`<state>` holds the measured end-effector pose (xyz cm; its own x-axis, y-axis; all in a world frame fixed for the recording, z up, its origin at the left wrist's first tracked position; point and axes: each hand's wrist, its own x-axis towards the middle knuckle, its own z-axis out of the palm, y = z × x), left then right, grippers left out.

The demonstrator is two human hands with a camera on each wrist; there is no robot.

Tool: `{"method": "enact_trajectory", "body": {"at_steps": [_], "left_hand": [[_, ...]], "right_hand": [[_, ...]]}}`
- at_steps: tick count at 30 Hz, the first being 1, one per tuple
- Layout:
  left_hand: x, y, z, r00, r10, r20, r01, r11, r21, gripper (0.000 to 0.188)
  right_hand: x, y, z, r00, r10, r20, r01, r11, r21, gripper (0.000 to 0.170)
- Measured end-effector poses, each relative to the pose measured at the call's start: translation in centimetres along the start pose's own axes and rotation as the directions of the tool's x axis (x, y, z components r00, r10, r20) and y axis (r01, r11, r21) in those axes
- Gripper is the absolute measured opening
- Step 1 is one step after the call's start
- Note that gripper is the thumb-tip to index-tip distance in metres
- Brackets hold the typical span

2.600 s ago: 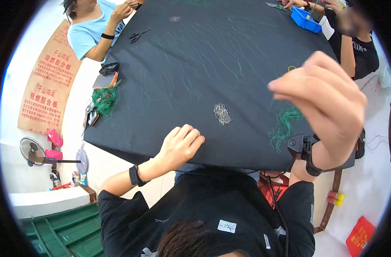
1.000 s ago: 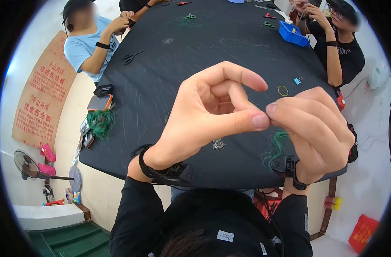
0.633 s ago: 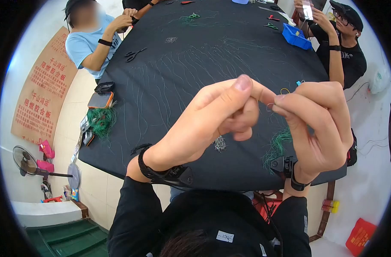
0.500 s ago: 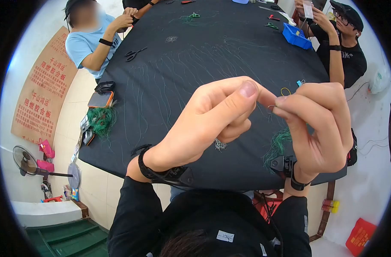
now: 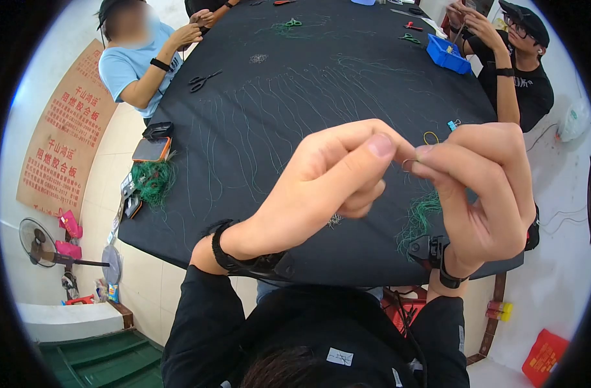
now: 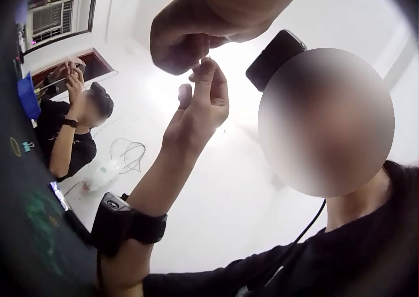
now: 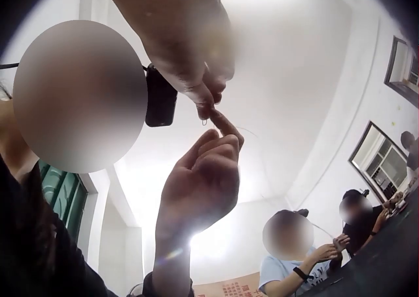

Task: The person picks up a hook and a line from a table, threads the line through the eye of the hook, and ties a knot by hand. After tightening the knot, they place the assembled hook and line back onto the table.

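In the head view my right hand (image 5: pixel 486 187) pinches a small, thin metal hook (image 5: pixel 408 161) between thumb and index finger. My left hand (image 5: pixel 328 184) meets it from the left, its index fingertip at the hook and touching the right fingertips. The left thumb lies against that index finger; the other left fingers are curled. From the right wrist, the hook's loop (image 7: pixel 204 121) shows below the right hand (image 7: pixel 186 51), above the left hand (image 7: pixel 203 179). A faint thread curves near the fingers there; whether the left fingers grip it cannot be told.
Green threads (image 5: pixel 243 136) lie across the black table (image 5: pixel 179 229). Below my left hand is a pile of hooks (image 5: pixel 335 221), with a green tangle (image 5: pixel 419 223) to its right. Black scissors (image 5: pixel 205 81) and a blue tray (image 5: pixel 448 54) lie farther off. People sit at both sides.
Both hands have risen from apart to meet above the table. The left hand has gone from a wide curve to index finger extended at the hook, and its thumb has moved slightly down.
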<state>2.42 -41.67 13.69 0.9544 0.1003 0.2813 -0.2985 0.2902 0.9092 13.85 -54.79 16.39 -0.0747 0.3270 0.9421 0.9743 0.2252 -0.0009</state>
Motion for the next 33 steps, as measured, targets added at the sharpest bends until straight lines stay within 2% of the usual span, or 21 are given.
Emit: {"method": "enact_trajectory", "body": {"at_steps": [2, 7, 11, 15, 19, 21, 24, 25, 28, 33], "left_hand": [[-0.3, 1.1, 0.8, 0.996, -0.078, -0.053, 0.079, 0.997, 0.016, 0.032], [-0.1, 0.3, 0.4, 0.999, 0.016, -0.046, -0.013, 0.998, 0.069, 0.028], [-0.1, 0.0, 0.7, 0.972, 0.206, -0.115, -0.176, 0.957, 0.23, 0.027], [-0.5, 0.6, -0.1, 0.908, 0.418, -0.018, -0.335, 0.754, 0.565, 0.024], [-0.8, 1.3, -0.4, 0.88, 0.475, 0.003, -0.353, 0.649, 0.674, 0.028], [-0.4, 1.4, -0.9, 0.818, 0.57, 0.078, -0.45, 0.55, 0.704, 0.028], [-0.6, 1.6, -0.7, 0.824, 0.566, 0.028, -0.433, 0.598, 0.674, 0.034], [-0.5, 1.2, 0.0, 0.829, 0.556, -0.06, -0.425, 0.696, 0.579, 0.037], [-0.6, 1.1, 0.6, 0.89, 0.438, -0.126, -0.343, 0.826, 0.447, 0.058], [-0.9, 1.2, 0.4, 0.962, 0.269, -0.057, -0.234, 0.91, 0.341, 0.059]], "right_hand": [[0.0, 0.0, 0.0, 1.0, -0.029, -0.008, 0.029, 1.0, 0.006, 0.024], [0.0, 0.1, 0.2, 0.997, -0.067, -0.032, 0.068, 0.998, 0.013, 0.026], [0.0, 0.3, 0.2, 0.996, -0.083, -0.009, 0.084, 0.996, 0.011, 0.025], [0.0, 0.2, 0.0, 0.997, -0.078, 0.011, 0.078, 0.997, -0.003, 0.024], [0.2, 0.1, -0.2, 0.996, -0.091, 0.004, 0.091, 0.995, -0.028, 0.024], [0.3, 0.0, -0.2, 0.995, -0.101, -0.004, 0.101, 0.994, -0.04, 0.024], [0.4, -0.7, -0.6, 0.994, -0.105, 0.017, 0.106, 0.987, -0.121, 0.023], [0.4, -0.8, -0.7, 0.993, -0.113, 0.027, 0.116, 0.982, -0.147, 0.023], [0.0, -0.7, -0.6, 0.987, -0.159, 0.012, 0.158, 0.969, -0.187, 0.022], [-0.8, -1.0, 1.0, 0.983, -0.168, -0.076, 0.145, 0.959, -0.242, 0.024]]}}
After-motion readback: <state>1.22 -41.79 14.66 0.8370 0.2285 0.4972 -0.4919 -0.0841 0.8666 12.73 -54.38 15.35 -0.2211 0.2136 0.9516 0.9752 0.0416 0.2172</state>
